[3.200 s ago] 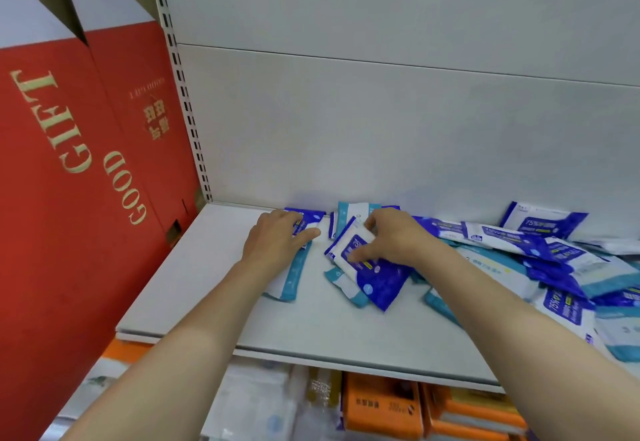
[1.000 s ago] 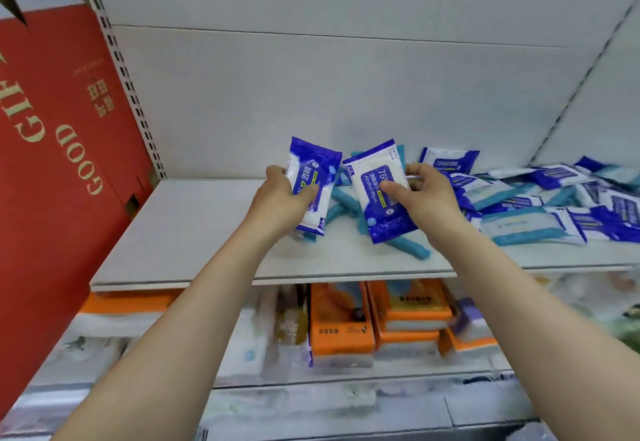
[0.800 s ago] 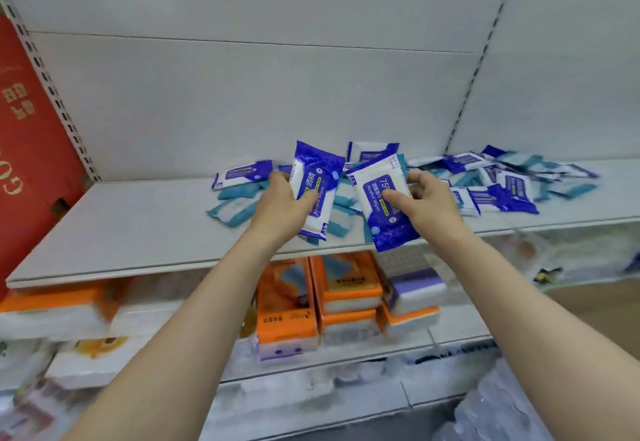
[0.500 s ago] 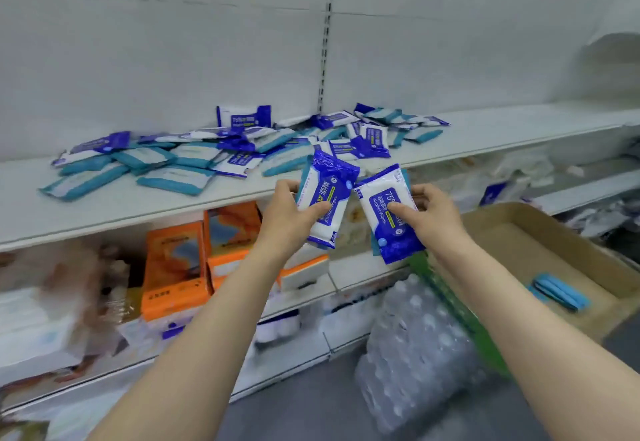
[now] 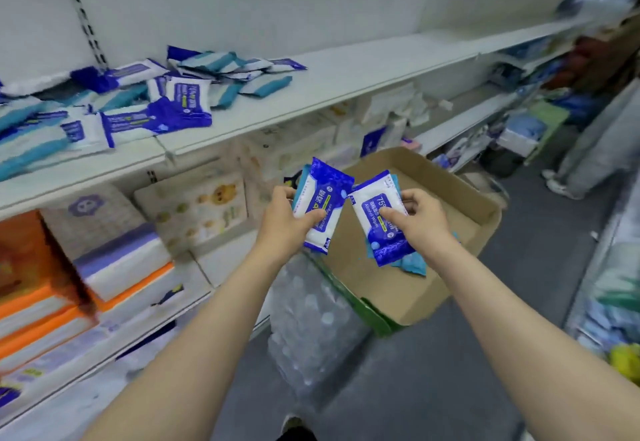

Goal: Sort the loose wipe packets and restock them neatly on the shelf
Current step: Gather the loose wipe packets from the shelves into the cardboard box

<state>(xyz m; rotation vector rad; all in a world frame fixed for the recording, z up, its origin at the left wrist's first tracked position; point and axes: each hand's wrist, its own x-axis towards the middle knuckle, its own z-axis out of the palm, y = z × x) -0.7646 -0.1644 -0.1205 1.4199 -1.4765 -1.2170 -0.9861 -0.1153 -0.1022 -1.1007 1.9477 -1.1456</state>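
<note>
My left hand (image 5: 285,222) grips a blue-and-white wipe packet (image 5: 323,199) with a teal packet behind it. My right hand (image 5: 420,220) grips another blue-and-white wipe packet (image 5: 375,213), also with teal behind it. Both hands are held over an open cardboard box (image 5: 460,191) on the floor, below the shelf. A loose pile of blue and teal wipe packets (image 5: 156,108) lies on the white shelf (image 5: 346,83) at upper left. A teal packet (image 5: 412,264) lies in the box under my right hand.
Tissue packs, orange and white (image 5: 114,253), fill the lower shelves at left. A shrink-wrapped case of bottles (image 5: 311,329) stands on the floor beside the box. A person's legs (image 5: 588,163) stand in the aisle at far right. The shelf's right stretch is bare.
I lifted two packets off the shelf and turned right, carrying them away from the pile. My hands have dropped from shelf level to above the cardboard box.
</note>
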